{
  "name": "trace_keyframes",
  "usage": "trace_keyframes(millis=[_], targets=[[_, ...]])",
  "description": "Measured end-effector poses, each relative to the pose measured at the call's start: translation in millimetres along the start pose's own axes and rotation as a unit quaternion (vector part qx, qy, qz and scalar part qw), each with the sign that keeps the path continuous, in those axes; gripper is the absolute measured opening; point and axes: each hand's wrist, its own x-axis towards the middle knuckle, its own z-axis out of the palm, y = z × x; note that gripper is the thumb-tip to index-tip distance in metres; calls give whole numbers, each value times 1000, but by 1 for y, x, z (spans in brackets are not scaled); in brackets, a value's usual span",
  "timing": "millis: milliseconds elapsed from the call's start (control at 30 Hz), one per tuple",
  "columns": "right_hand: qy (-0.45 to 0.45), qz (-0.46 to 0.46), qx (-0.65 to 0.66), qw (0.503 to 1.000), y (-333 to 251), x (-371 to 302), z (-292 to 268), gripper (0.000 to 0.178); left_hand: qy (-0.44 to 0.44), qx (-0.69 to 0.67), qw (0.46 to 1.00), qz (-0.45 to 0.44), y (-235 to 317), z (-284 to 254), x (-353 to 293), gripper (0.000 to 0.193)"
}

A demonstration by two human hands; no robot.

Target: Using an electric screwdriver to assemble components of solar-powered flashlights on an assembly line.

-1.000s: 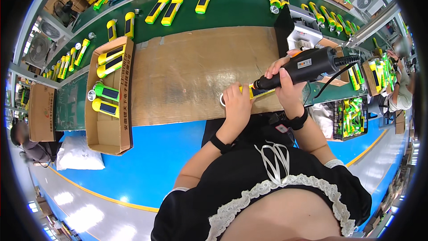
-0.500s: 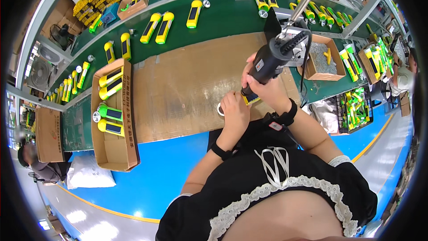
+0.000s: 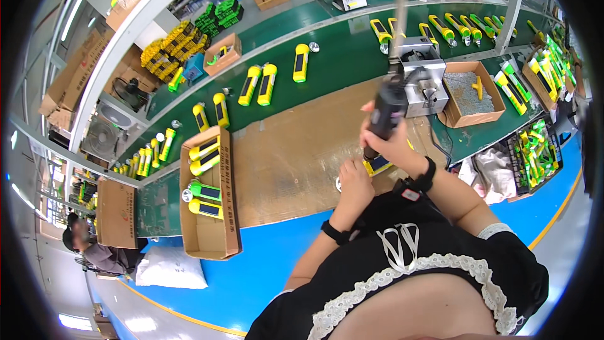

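My right hand (image 3: 397,150) is wrapped around a black electric screwdriver (image 3: 387,110), which hangs from a metal rod. The screwdriver's tip points down onto a yellow flashlight (image 3: 379,165) with a dark panel, lying near the front edge of the cardboard-covered bench. Fingers of my left hand (image 3: 357,184) are closed on the flashlight's left part, close to the screwdriver tip. Part of a round pale rim shows just left of that hand. Both hands hide much of the flashlight, and I cannot make out the screw.
Left on the bench stands an open carton (image 3: 231,214) with several yellow and green flashlights. Behind the screwdriver is a grey metal machine (image 3: 425,82); right of it, a box of small screws (image 3: 470,113). More flashlights (image 3: 267,85) lie along the green surface behind the cardboard sheet (image 3: 296,151).
My view has turned, so the bench sits farther right in the picture. The right hand still grips the screwdriver at the flashlight, and the left hand stays on the flashlight.
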Motion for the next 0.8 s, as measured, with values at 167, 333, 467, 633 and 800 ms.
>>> trace_keyframes(millis=[167, 333, 467, 633, 800], targets=[[62, -139, 33, 988, -69, -26, -25, 53, 21, 99, 991, -82, 11, -4, -8, 60], [102, -125, 18, 987, -80, -66, -59, 53, 16, 108, 986, -125, 4, 15, 49, 66], [124, -111, -3, 986, -61, -71, -59, 52, 95, 76, 985, -122, -22, 60, 189, 74], [175, -93, -95, 975, -48, -86, -82, 53, 77, 103, 963, -238, -58, 63, 290, 80], [254, -81, -165, 949, -55, -111, -107, 53, 91, 288, 901, -311, -141, 43, 315, 65]])
